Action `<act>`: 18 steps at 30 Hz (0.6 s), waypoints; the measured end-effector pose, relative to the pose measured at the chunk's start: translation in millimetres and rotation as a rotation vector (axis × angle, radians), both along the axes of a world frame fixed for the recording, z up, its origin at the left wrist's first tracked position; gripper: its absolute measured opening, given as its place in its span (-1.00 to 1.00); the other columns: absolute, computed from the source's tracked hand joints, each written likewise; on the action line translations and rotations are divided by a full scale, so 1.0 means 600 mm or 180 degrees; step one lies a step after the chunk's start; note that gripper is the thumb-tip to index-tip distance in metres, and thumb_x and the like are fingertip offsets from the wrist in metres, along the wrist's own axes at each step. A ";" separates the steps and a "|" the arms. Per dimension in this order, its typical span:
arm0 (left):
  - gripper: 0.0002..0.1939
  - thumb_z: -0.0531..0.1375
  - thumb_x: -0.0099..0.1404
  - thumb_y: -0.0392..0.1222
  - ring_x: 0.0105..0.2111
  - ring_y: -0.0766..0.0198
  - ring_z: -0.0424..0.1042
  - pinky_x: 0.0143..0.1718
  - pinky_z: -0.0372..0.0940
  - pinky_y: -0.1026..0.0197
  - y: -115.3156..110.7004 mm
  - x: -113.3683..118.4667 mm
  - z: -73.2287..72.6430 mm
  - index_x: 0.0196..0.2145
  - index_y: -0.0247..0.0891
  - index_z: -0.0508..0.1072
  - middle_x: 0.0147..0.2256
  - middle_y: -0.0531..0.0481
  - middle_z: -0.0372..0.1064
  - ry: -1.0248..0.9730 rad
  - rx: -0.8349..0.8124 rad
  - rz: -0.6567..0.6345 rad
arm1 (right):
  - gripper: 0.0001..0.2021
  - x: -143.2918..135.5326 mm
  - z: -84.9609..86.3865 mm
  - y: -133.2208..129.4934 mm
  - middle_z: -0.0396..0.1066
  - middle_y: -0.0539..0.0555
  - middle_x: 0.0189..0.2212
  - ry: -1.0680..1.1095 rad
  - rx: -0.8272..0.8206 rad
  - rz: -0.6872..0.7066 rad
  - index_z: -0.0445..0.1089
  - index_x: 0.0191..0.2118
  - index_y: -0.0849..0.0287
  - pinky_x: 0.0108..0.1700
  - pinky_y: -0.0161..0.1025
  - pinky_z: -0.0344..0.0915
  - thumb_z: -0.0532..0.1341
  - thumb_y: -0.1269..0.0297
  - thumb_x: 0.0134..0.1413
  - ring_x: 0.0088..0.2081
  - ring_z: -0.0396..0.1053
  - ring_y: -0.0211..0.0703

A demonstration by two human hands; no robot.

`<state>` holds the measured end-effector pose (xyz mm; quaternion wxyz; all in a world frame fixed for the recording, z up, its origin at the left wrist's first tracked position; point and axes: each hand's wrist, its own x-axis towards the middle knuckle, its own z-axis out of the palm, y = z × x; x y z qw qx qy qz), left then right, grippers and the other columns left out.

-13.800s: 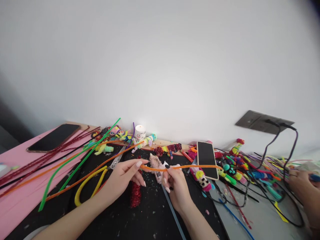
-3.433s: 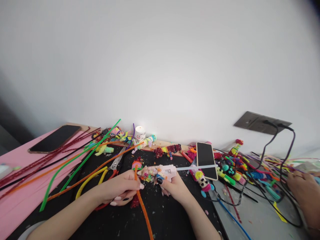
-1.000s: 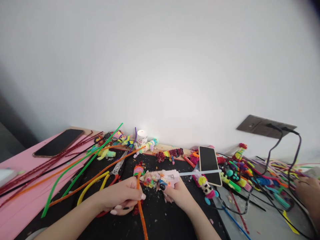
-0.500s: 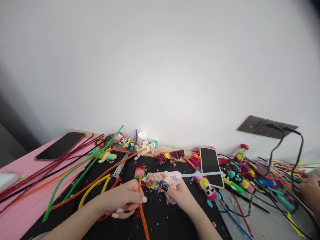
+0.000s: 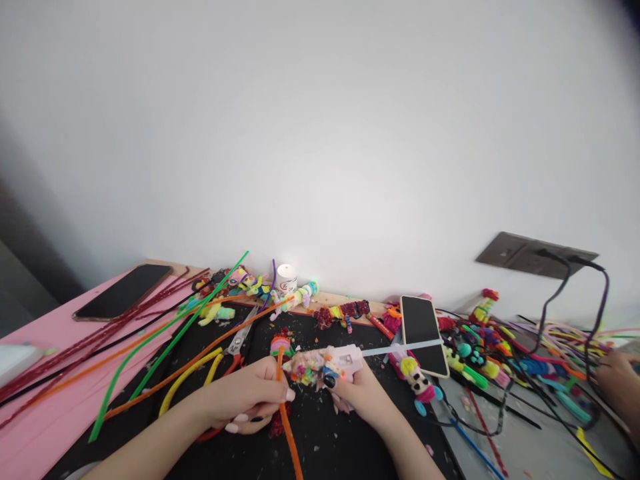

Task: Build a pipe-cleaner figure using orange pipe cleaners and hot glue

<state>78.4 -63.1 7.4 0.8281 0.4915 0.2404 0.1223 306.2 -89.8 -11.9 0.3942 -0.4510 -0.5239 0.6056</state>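
Note:
At the front of the black mat [image 5: 320, 447], my left hand [image 5: 255, 397] is closed on a small pipe-cleaner figure [image 5: 281, 343] with a pink and green top and dark red below. An orange pipe cleaner [image 5: 287, 433] runs down past its thumb. My right hand [image 5: 355, 393] is wrapped round a pale pink glue gun [image 5: 347, 360], coated with colourful bits toward its front. The gun's nozzle end points left, close beside the figure; whether they touch is unclear. A translucent glue stick [image 5: 400, 347] sticks out of its back to the right.
Scissors [image 5: 240, 339] and a candle cup [image 5: 287, 279] lie beyond my hands. A white-edged phone [image 5: 425, 333] and pipe-cleaner figures [image 5: 420, 383] are right. Another phone [image 5: 123, 291] rests on pink sheets [image 5: 35, 427]. Another person's hand [image 5: 620, 380] is far right, near black cables [image 5: 595, 333].
The glue gun's front has shifted slightly left, nearer the figure. Both hands keep their hold, and the rest of the view has moved only slightly.

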 end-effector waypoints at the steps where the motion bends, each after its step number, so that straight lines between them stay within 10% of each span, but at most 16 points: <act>1: -0.51 0.19 0.12 -0.10 -0.95 0.49 -0.14 -0.94 -0.31 0.41 0.000 0.000 0.001 -0.84 -0.24 0.13 -0.92 0.20 -0.08 0.0012 -0.0007 0.0027 | -0.53 0.000 0.000 0.000 0.20 -0.20 -0.71 -0.0001 -0.0004 0.0024 0.21 -0.26 0.16 -0.69 -0.42 -0.01 0.36 -0.04 -0.16 -0.75 0.03 -0.43; 18: -0.54 0.18 0.13 -0.09 -0.94 0.50 -0.13 -0.91 -0.28 0.40 -0.007 0.001 0.013 -0.82 -0.25 0.16 -0.91 0.20 -0.07 0.0226 0.0142 -0.0140 | -0.56 0.000 -0.005 0.005 0.11 -0.22 -0.75 0.0054 0.0162 -0.0074 0.23 -0.40 0.14 -0.67 -0.40 -0.01 0.31 -0.13 -0.14 -0.75 -0.03 -0.43</act>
